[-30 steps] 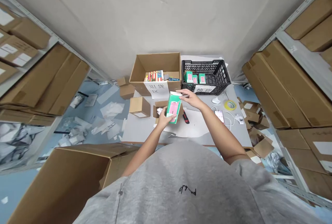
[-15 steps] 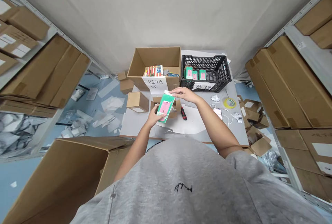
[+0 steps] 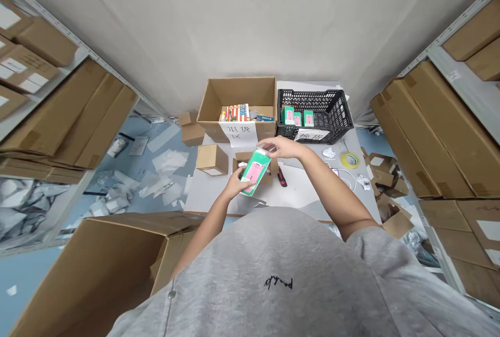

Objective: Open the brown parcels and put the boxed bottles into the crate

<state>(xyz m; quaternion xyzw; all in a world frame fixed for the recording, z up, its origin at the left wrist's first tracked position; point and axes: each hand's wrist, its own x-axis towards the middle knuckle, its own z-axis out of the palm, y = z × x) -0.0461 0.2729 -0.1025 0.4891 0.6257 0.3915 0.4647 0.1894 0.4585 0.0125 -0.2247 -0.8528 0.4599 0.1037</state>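
A green-and-white retail box (image 3: 254,171) with a pink phone-case picture is tilted over the table. My left hand (image 3: 233,185) grips its lower left side, thumb across the front. My right hand (image 3: 283,147) has its fingers closed on the white top end; the fingertips are partly hidden. Below the box sits a small open carton (image 3: 267,176) with white paper inside, mostly covered. Just right of that lies a red-and-black utility knife (image 3: 282,177). Similar green boxes (image 3: 308,118) stand in a black plastic crate (image 3: 325,137) behind my right hand.
An open carton (image 3: 207,127) with a paper sign holds books at the back. Left of my hands stands a closed carton (image 3: 211,160). Yellow tape (image 3: 350,160), a cable and crumpled paper lie at right. A large open box (image 3: 117,253) stands at front left; shelves flank both sides.
The green box has tilted further to the right in my hands, both still on it. The whole view has shifted slightly, with the table appearing lower and further right.
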